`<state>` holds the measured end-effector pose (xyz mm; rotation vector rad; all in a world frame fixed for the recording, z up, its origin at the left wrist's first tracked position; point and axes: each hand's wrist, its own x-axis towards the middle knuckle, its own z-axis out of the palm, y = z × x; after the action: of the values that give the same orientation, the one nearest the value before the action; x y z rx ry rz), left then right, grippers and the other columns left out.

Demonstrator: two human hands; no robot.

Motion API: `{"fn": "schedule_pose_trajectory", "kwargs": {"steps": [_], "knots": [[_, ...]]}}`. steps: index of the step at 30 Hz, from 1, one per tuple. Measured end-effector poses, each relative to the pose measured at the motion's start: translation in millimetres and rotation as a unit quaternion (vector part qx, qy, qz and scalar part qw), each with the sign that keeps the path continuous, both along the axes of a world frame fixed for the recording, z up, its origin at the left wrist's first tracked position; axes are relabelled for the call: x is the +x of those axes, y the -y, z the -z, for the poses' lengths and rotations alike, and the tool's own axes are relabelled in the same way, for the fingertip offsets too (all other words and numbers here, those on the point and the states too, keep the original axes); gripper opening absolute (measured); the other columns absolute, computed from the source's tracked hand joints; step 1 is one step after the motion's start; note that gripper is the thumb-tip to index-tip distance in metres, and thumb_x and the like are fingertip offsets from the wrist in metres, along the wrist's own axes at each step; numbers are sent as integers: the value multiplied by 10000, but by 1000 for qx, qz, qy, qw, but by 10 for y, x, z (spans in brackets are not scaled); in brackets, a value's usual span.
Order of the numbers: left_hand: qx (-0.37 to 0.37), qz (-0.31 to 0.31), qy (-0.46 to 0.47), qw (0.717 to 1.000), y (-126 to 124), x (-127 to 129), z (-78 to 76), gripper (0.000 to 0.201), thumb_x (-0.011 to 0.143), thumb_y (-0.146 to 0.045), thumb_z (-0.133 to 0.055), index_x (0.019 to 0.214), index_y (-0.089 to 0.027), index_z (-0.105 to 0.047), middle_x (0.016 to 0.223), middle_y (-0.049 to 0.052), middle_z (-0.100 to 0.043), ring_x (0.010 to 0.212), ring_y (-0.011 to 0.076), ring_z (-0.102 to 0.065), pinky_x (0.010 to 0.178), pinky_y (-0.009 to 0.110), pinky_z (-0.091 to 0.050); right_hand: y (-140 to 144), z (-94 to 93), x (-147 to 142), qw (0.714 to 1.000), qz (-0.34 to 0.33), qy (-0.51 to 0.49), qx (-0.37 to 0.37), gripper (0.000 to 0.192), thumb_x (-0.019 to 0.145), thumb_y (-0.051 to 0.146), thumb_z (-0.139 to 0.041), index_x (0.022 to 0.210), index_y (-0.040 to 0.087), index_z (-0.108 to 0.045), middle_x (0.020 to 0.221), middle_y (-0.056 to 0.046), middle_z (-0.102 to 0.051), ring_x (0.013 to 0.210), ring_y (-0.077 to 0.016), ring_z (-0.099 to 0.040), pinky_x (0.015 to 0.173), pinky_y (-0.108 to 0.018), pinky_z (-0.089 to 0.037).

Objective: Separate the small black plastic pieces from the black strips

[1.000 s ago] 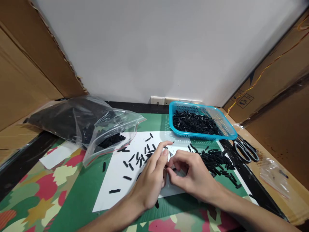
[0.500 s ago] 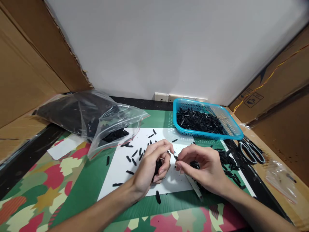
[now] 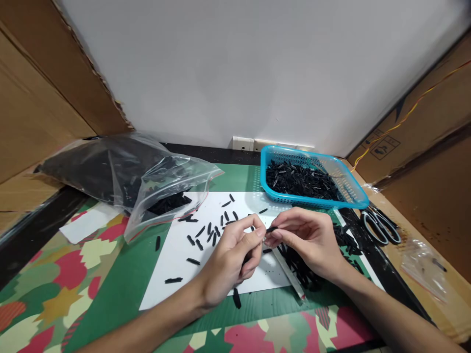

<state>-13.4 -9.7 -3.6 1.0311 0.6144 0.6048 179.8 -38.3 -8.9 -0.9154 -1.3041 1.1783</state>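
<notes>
Surface: green mat point(image 3: 121, 294) with leaf print, white sheet point(image 3: 176, 274) on top, cardboard walls at both sides, white wall behind.
Left hand point(image 3: 228, 260): fingers curled, thumb and forefinger pinched together on one end of a small black piece point(image 3: 271, 229); more dark bits seem cupped in the palm, likely a stock kept ready.
Right hand point(image 3: 312, 240): fingertips closed on the other end of the same piece, so both hands meet just above the sheet; held up off the mat, probably for a clear view while working it.
Piece: short, thin, matte black strip, lying roughly level between the two pinches; detail too small to read.
Under right hand: dark heap of like pieces point(image 3: 305, 269), a thin white strip point(image 3: 290, 274) beside it.
Beyond left hand: loose black pieces point(image 3: 209, 230) scattered on the sheet, within easy reach.
Far left: clear zip bag point(image 3: 147, 176), mouth open towards the sheet, black stock inside.
Far right: blue basket point(image 3: 353, 193) part full of similar pieces; scissors point(image 3: 380, 228) just beside it.
</notes>
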Motion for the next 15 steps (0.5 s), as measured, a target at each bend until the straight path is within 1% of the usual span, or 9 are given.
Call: {"fn": "schedule_pose_trajectory", "kwargs": {"steps": [4, 9, 15], "knots": [[21, -12, 0, 1000, 15, 12, 2, 316, 1051, -481, -552, 874, -225, -495, 473, -117, -403, 363, 30, -230, 388, 109, -212, 8, 22, 17, 1000, 4, 13, 2, 109, 908, 185, -825, 994, 205, -760, 857, -29, -845, 760, -178, -839, 732, -222, -692], [47, -39, 9, 998, 19, 25, 16, 297, 1043, -481, -580, 903, -237, -488, 457, -133, -382, 373, 36, -197, 396, 123, -203, 8, 29, 26, 999, 21, 23, 25, 92, 913, 156, -810, 972, 211, -765, 836, -7, -838, 733, -162, -833, 701, -206, -690], [50, -30, -3, 998, 17, 18, 61, 316, 1040, -512, -583, 901, -238, -507, 456, -128, -382, 381, 43, -206, 393, 136, -196, -20, 14, 35, 996, 45, 63, 46, 52, 912, 176, -812, 937, 203, -776, 818, -4, -815, 709, -145, -811, 679, -198, -660]]}}
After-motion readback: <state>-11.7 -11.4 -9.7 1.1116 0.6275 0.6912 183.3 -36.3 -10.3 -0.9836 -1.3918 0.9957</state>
